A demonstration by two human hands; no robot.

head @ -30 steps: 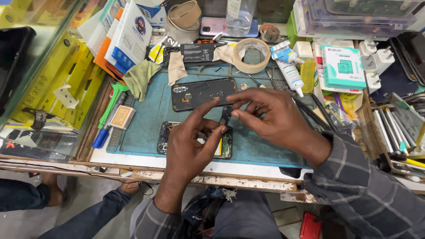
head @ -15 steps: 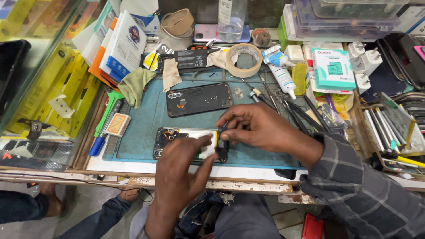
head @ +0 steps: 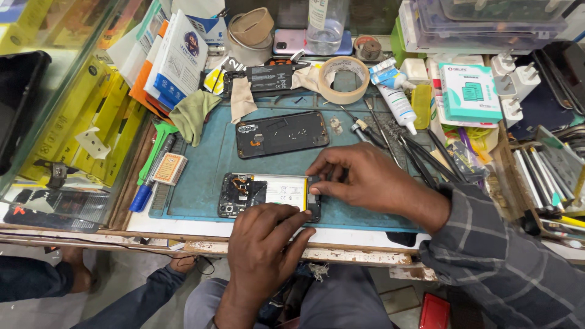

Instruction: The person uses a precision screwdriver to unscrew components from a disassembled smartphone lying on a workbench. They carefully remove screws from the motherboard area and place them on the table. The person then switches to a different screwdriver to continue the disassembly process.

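Hands on opened phone at mat's near edge

Phone work, both hands down on one handset. I see the opened phone (head: 268, 194) lying flat on the blue-green work mat (head: 207, 164), close to the mat's near edge, its white battery facing up and circuitry exposed at its left end. Left hand (head: 263, 240) comes up from below, fingers bent and pressing on the phone's lower right edge; I can't tell if it pinches anything. Right hand (head: 365, 180) reaches in from the right, fingertips curled onto the phone's right end, thumb tucked under them, gripping that end lightly. Both hands touch the phone, and they nearly meet at its right corner.

Beyond the phone, further up the mat, lies the dark back cover (head: 281, 133), well apart from the hands. Tape roll (head: 342, 80) sits past the mat's top edge, a white glue tube (head: 396, 102) just right of it. Black tweezers and picks (head: 420, 155) fan out right of the right hand. Green cloth (head: 194, 114) lies at the mat's upper left, and a blue-handled tool (head: 143, 196) rests along its left side.
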